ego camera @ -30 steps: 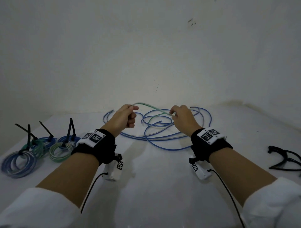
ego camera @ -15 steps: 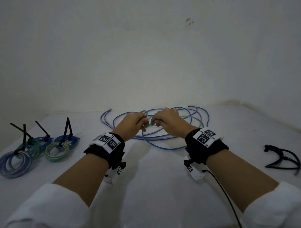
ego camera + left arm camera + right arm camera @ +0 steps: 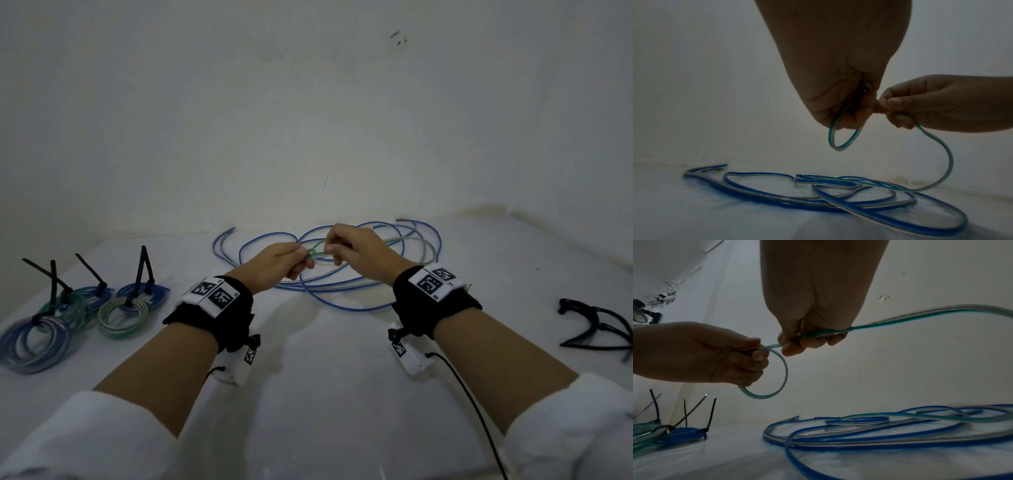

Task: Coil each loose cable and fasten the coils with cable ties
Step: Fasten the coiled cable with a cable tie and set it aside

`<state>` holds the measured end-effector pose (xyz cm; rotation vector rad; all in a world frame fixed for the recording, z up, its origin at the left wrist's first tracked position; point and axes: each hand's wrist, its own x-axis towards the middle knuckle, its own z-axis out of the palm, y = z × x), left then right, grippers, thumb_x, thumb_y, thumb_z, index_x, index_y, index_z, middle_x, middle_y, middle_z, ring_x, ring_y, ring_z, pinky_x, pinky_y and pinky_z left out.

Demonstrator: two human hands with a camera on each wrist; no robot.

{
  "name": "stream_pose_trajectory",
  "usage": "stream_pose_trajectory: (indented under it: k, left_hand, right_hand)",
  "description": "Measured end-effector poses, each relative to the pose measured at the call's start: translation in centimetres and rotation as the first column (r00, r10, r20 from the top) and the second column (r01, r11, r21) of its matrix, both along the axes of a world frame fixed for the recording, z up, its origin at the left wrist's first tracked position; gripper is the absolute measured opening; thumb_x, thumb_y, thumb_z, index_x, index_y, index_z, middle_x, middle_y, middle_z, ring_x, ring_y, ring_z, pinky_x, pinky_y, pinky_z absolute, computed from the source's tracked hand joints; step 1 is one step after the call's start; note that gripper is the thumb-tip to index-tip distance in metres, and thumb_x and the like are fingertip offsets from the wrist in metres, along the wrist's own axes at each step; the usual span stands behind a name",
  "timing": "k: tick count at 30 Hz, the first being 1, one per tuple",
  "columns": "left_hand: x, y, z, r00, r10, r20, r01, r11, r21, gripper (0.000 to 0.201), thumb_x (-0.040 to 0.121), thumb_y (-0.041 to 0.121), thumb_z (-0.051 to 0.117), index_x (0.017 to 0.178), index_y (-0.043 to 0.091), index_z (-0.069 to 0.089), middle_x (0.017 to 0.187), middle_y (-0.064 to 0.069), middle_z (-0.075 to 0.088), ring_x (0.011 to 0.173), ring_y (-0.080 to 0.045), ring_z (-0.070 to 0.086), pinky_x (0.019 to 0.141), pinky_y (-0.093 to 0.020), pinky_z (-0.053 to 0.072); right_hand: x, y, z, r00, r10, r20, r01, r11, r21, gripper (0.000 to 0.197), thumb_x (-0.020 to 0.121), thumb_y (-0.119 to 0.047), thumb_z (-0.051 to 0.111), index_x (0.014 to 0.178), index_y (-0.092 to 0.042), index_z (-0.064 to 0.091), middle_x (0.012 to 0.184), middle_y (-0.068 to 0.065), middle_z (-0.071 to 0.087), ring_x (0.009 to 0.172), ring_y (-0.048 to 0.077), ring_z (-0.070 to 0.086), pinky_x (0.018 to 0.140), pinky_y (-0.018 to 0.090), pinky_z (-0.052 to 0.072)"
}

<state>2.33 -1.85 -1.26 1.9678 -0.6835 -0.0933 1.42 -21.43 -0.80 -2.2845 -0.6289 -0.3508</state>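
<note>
A green-striped clear cable (image 3: 846,142) hangs in one small loop from my left hand (image 3: 284,262), which grips it in a fist (image 3: 748,356). Close beside it my right hand (image 3: 346,245) pinches the same green cable (image 3: 818,335) just past the loop. From there the green cable (image 3: 941,162) arcs down onto the pile of loose blue-striped cables (image 3: 342,298) lying on the white table (image 3: 325,394) under both hands. Both hands are lifted above the pile.
Several finished coils (image 3: 120,317), blue and green, lie at the left with black cable ties (image 3: 142,270) sticking up. Loose black cable ties (image 3: 599,329) lie at the right edge. A white wall (image 3: 308,120) stands right behind the pile.
My hands came together from about a hand's width apart. The straight stretch of green cable between them has become a small loop held in my left hand.
</note>
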Motion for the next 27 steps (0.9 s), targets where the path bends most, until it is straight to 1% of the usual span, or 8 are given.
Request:
stream_pose_trajectory:
  k: [3,5,9,11,15,20,24,27]
  left_hand:
    - [0.0,-0.3,-0.1,1.0,0.013,-0.018,-0.014,0.998,-0.066,0.033,0.101,0.012,0.03,0.074,0.009,0.048,0.06,-0.003,0.035,0.053,-0.013,0.034,0.056,-0.022,0.034]
    - [0.1,-0.4,0.0,0.998,0.051,-0.048,-0.058,0.987,-0.153,0.033,0.101,0.013,0.031,0.072,0.01,0.047,0.054,0.002,0.036,0.048,-0.01,0.032,0.051,-0.021,0.032]
    - [-0.2,-0.5,0.8,0.988,0.08,-0.134,-0.119,0.941,-0.317,0.03,0.101,0.017,0.032,0.076,0.012,0.048,0.046,0.006,0.052,0.04,-0.006,0.041,0.046,-0.017,0.038]
    - [-0.5,-0.5,1.4,0.985,0.061,-0.159,-0.121,0.909,-0.399,0.028,0.102,0.018,0.031,0.079,0.013,0.047,0.052,0.005,0.062,0.04,-0.006,0.047,0.047,-0.016,0.041]
    - [-0.8,-0.7,2.2,0.991,-0.035,-0.127,-0.036,0.856,-0.516,0.025,0.102,0.019,0.029,0.087,0.011,0.047,0.097,-0.007,0.072,0.072,-0.01,0.068,0.06,-0.016,0.047]
    - [-0.4,-1.6,2.2,0.987,-0.014,-0.163,-0.106,0.704,-0.703,0.015,0.1,0.011,0.033,0.096,0.008,0.046,0.123,-0.016,0.055,0.117,-0.025,0.056,0.081,-0.023,0.055]
    - [0.7,-2.0,1.9,0.973,0.199,-0.118,-0.223,0.68,-0.699,0.009,0.1,0.006,0.034,0.108,0.006,0.037,0.126,-0.013,0.049,0.119,-0.021,0.051,0.084,-0.024,0.054]
    - [1.2,-1.9,1.2,0.949,0.315,0.025,-0.242,0.778,-0.58,0.009,0.099,0.004,0.034,0.105,0.01,0.038,0.124,-0.005,0.048,0.111,-0.014,0.051,0.094,-0.034,0.048]
  right_hand:
    - [0.0,0.1,0.2,0.998,-0.01,0.06,0.007,0.999,0.038,0.011,0.092,-0.017,0.057,0.082,-0.014,0.054,0.067,-0.002,0.054,0.058,0.009,0.044,0.056,0.018,0.035]
    - [-0.1,0.3,0.3,0.997,-0.017,0.079,0.011,0.997,0.071,0.01,0.093,-0.02,0.056,0.085,-0.015,0.054,0.067,0.008,0.054,0.058,0.013,0.042,0.055,0.022,0.033]
    - [-0.1,0.0,-0.3,0.992,-0.084,0.096,0.077,0.994,0.073,0.018,0.089,-0.02,0.063,0.097,-0.012,0.049,0.074,0.008,0.054,0.062,0.015,0.045,0.059,0.02,0.036]
    - [0.3,-0.4,-0.8,0.99,-0.13,0.059,0.127,0.99,0.054,0.018,0.089,-0.013,0.06,0.099,-0.011,0.045,0.079,0.013,0.057,0.068,0.022,0.053,0.064,0.029,0.043]
    - [0.7,-0.7,-1.3,0.985,-0.145,-0.098,0.14,0.989,-0.051,0.009,0.09,-0.008,0.054,0.095,-0.01,0.047,0.085,0.009,0.063,0.079,0.025,0.061,0.078,0.043,0.052]
    - [0.2,-0.1,-1.1,0.981,-0.104,-0.164,0.07,0.977,-0.202,0.016,0.091,-0.014,0.055,0.107,-0.01,0.053,0.079,-0.003,0.051,0.073,0.016,0.05,0.066,0.023,0.042]
    - [0.2,0.1,-1.2,0.977,-0.098,-0.188,0.082,0.992,-0.092,0.011,0.095,-0.009,0.046,0.106,-0.011,0.043,0.077,0.001,0.052,0.074,0.021,0.053,0.073,0.039,0.048]
    - [0.4,-0.1,-0.9,0.983,-0.134,-0.125,0.119,0.986,-0.12,0.011,0.093,-0.002,0.047,0.098,-0.01,0.05,0.095,0.011,0.062,0.082,0.021,0.056,0.07,0.033,0.046]
